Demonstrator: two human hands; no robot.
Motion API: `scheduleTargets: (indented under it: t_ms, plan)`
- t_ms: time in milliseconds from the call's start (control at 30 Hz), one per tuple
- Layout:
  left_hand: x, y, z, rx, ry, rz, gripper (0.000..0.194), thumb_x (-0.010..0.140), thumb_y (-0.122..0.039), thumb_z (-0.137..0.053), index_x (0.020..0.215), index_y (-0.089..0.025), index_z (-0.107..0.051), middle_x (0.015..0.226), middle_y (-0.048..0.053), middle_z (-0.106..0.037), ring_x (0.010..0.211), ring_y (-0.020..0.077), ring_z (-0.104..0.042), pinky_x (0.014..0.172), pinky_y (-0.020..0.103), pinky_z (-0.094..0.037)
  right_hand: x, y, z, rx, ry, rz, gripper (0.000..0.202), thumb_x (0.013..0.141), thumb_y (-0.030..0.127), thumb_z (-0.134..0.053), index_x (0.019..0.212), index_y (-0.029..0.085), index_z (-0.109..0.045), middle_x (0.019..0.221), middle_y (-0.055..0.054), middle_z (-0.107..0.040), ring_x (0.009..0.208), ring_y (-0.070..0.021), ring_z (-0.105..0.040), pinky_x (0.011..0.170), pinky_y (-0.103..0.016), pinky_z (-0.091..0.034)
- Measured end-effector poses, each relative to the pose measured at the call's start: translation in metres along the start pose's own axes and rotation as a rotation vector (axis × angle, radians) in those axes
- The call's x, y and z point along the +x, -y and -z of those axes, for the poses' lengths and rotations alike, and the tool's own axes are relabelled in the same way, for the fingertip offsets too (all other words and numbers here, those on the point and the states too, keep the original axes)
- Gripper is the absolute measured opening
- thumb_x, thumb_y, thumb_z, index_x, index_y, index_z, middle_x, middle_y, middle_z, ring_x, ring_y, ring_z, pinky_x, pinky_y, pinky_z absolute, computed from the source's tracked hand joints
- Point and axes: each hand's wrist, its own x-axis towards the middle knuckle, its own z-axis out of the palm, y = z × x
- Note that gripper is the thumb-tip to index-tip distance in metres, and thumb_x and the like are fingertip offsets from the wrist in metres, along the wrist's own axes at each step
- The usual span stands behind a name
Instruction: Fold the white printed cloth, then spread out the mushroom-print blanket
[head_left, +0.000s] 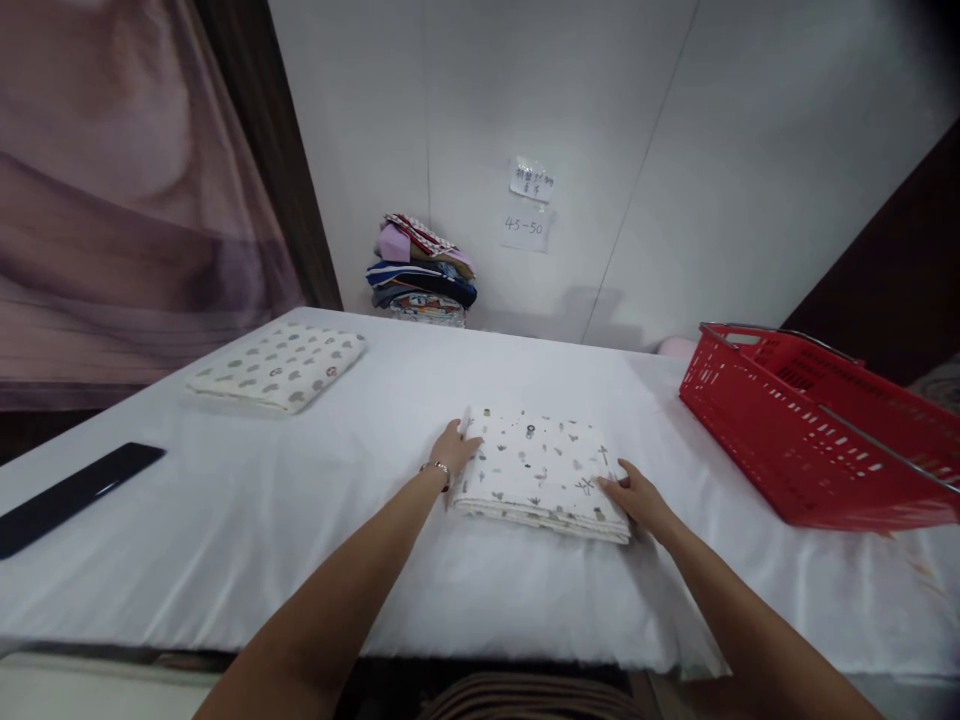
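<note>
A folded white cloth (536, 465) printed with small plants and animals lies on the white-covered table, its layered edge facing me. My left hand (456, 450), with a bracelet at the wrist, grips its left side, thumb on top and the other fingers at the edge. On the right side my right hand (630, 492) pinches the cloth's edge in the same way, thumb on top. Another folded cloth (281, 365), white with grey mouse-head shapes, rests apart at the table's back left.
A red plastic basket (795, 430) with metal handles stands at the right. At the left edge lies a flat black object (82, 490). A stack of folded fabrics (422, 270) sits behind the table against the wall, beside a paper sign (525, 228) reading 45-50.
</note>
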Motion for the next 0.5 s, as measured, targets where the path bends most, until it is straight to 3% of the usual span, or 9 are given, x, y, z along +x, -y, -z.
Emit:
scheduleTargets:
  t_ms: [133, 233, 300, 367, 433, 500]
  plan:
    - [-0.029, 0.006, 0.003, 0.134, -0.080, -0.144, 0.063, 0.075, -0.036, -0.058, 0.130, -0.014, -0.037, 0.126, 0.014, -0.050, 0.110, 0.0250, -0.051, 0.089, 0.032, -0.040, 0.030, 0.014, 0.002, -0.182, -0.126, 0.349, 0.052, 0.081, 0.044, -0.049, 0.125, 0.017, -0.047, 0.117, -0.009, -0.056, 0.103, -0.0220, -0.054, 0.087, -0.034, -0.043]
    - [-0.063, 0.005, -0.004, 0.229, -0.200, -0.476, 0.046, 0.079, -0.030, -0.054, 0.122, -0.016, -0.047, 0.128, 0.012, -0.047, 0.118, 0.0246, -0.044, 0.097, 0.035, -0.035, 0.054, 0.042, -0.011, -0.278, -0.078, 0.589, 0.040, 0.084, 0.036, -0.044, 0.118, 0.017, -0.054, 0.123, -0.009, -0.053, 0.115, -0.0207, -0.046, 0.099, -0.034, -0.035]
    - [-0.090, 0.006, -0.013, 0.262, -0.144, -0.698, 0.036, 0.080, -0.026, -0.051, 0.116, -0.018, -0.053, 0.123, 0.010, -0.052, 0.116, 0.0244, -0.043, 0.099, 0.038, -0.032, 0.069, 0.062, -0.023, -0.362, 0.006, 0.638, 0.040, 0.085, 0.033, -0.044, 0.120, 0.015, -0.054, 0.126, -0.010, -0.052, 0.119, -0.0209, -0.043, 0.103, -0.034, -0.030]
    - [-0.118, 0.009, -0.026, 0.255, 0.021, -0.808, 0.028, 0.082, -0.022, -0.047, 0.107, -0.021, -0.058, 0.111, 0.008, -0.058, 0.107, 0.0240, -0.048, 0.096, 0.041, -0.034, 0.084, 0.079, -0.034, -0.453, 0.129, 0.601, 0.045, 0.085, 0.034, -0.046, 0.126, 0.015, -0.049, 0.131, -0.010, -0.048, 0.122, -0.0221, -0.040, 0.104, -0.034, -0.028]
    - [-0.143, 0.014, -0.042, 0.143, 0.192, -0.750, 0.024, 0.081, -0.022, -0.048, 0.101, -0.023, -0.061, 0.101, 0.007, -0.061, 0.099, 0.0232, -0.052, 0.091, 0.041, -0.038, 0.099, 0.090, -0.041, -0.523, 0.260, 0.533, 0.053, 0.084, 0.038, -0.048, 0.132, 0.016, -0.042, 0.136, -0.010, -0.043, 0.124, -0.0233, -0.039, 0.105, -0.033, -0.028]
    - [-0.161, 0.018, -0.056, -0.129, 0.309, -0.472, 0.027, 0.078, -0.024, -0.053, 0.103, -0.022, -0.059, 0.101, 0.007, -0.061, 0.090, 0.0215, -0.057, 0.084, 0.039, -0.044, 0.114, 0.096, -0.045, -0.563, 0.354, 0.480, 0.062, 0.081, 0.042, -0.053, 0.135, 0.016, -0.039, 0.137, -0.010, -0.041, 0.124, -0.0253, -0.040, 0.103, -0.034, -0.031]
